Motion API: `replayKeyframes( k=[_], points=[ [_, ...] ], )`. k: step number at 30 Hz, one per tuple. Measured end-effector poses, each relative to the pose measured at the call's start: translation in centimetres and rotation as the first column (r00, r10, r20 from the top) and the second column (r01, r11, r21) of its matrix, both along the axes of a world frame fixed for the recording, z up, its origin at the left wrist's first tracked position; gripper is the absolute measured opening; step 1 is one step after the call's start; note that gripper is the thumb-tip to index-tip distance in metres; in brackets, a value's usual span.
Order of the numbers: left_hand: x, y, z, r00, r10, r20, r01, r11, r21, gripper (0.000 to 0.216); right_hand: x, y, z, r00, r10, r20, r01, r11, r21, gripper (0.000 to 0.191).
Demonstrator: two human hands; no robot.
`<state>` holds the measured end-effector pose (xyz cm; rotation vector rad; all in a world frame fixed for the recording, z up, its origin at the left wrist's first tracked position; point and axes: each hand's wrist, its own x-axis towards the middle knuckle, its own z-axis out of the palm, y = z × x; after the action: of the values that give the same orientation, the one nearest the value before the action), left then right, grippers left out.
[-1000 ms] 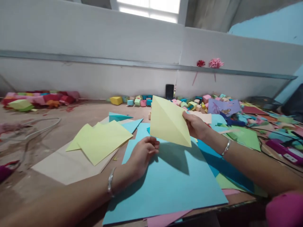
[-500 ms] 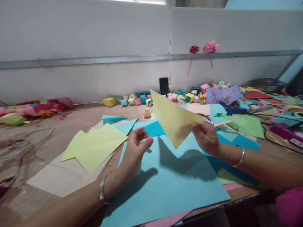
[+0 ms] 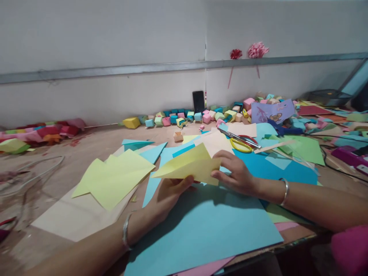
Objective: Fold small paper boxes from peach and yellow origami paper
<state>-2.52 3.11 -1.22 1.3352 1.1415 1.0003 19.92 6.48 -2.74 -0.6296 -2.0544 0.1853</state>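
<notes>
A pale yellow paper square with a diagonal crease lies nearly flat, held low over a large light blue sheet. My left hand is under its near left edge, thumb and fingers closed on it. My right hand pinches its right corner. Both wrists wear silver bangles. Yellow-green paper squares lie to the left on a beige sheet.
Yellow-handled scissors lie behind my right hand. A row of small coloured paper cubes and a black phone stand by the wall. Green and blue paper sheets, cables and a pink device crowd the right side.
The yellow paper came down from upright in my right hand to nearly flat over the blue sheet. My left hand turned palm-up and took hold of its near edge.
</notes>
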Motion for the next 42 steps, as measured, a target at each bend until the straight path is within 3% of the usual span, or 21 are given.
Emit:
replayKeyframes(
  k=[3, 6, 9, 11, 15, 20, 24, 29, 32, 38, 42],
  points=[
    [0.0, -0.1, -0.3, 0.994, -0.016, 0.105, 0.024, 0.997, -0.071, 0.032, -0.1, 0.4, -0.3, 0.995, -0.077, -0.064, 0.06, 0.971, -0.231, 0.047],
    [0.0, -0.1, -0.5, 0.968, -0.009, 0.25, 0.047, 0.988, -0.149, 0.03, -0.4, 0.5, -0.6, 0.996, -0.007, -0.093, -0.041, 0.859, -0.51, 0.077],
    [0.0, 0.1, -0.2, 0.932, 0.045, 0.359, 0.041, 0.973, -0.228, 0.025, -0.6, 0.3, -0.6, 0.992, 0.053, -0.114, -0.114, 0.768, -0.63, 0.086],
    [0.1, 0.4, 0.2, 0.914, 0.095, 0.395, 0.026, 0.957, -0.288, 0.023, -0.7, 0.1, -0.6, 0.995, 0.038, -0.088, -0.085, 0.78, -0.62, 0.082],
    [-0.1, 1.0, 0.4, 0.898, 0.109, 0.427, 0.059, 0.93, -0.363, 0.024, -0.7, 0.1, -0.8, 0.998, -0.044, -0.049, 0.008, 0.819, -0.574, 0.052],
    [-0.5, 1.4, 0.2, 0.896, 0.062, 0.441, 0.093, 0.943, -0.321, 0.029, -0.6, 0.2, -1.0, 0.979, -0.048, -0.196, -0.067, 0.838, -0.542, 0.052],
    [-0.6, 1.4, 0.3, 0.903, 0.055, 0.427, 0.091, 0.945, -0.314, 0.029, -0.4, 0.1, -0.8, 0.977, -0.065, -0.201, -0.033, 0.894, -0.446, 0.015],
    [-1.3, 2.3, -0.1, 0.896, 0.263, 0.358, -0.18, 0.952, -0.247, 0.024, -0.2, 0.6, -0.3, 0.97, -0.196, -0.143, 0.123, 0.906, -0.406, 0.013],
    [-1.9, 3.4, -0.3, 0.906, 0.322, 0.276, -0.286, 0.944, -0.163, 0.026, 0.0, 1.2, -0.2, 0.954, -0.268, -0.136, 0.2, 0.904, -0.378, 0.016],
    [-2.4, 4.2, -0.1, 0.912, 0.356, 0.204, -0.348, 0.935, -0.075, 0.033, 0.4, 2.2, -0.3, 0.926, -0.343, -0.156, 0.261, 0.883, -0.39, 0.015],
    [-2.5, 4.2, -0.4, 0.932, 0.351, 0.095, -0.352, 0.936, 0.003, 0.026, 0.8, 2.5, -0.2, 0.928, -0.333, -0.164, 0.273, 0.912, -0.306, 0.011]
  ],
)
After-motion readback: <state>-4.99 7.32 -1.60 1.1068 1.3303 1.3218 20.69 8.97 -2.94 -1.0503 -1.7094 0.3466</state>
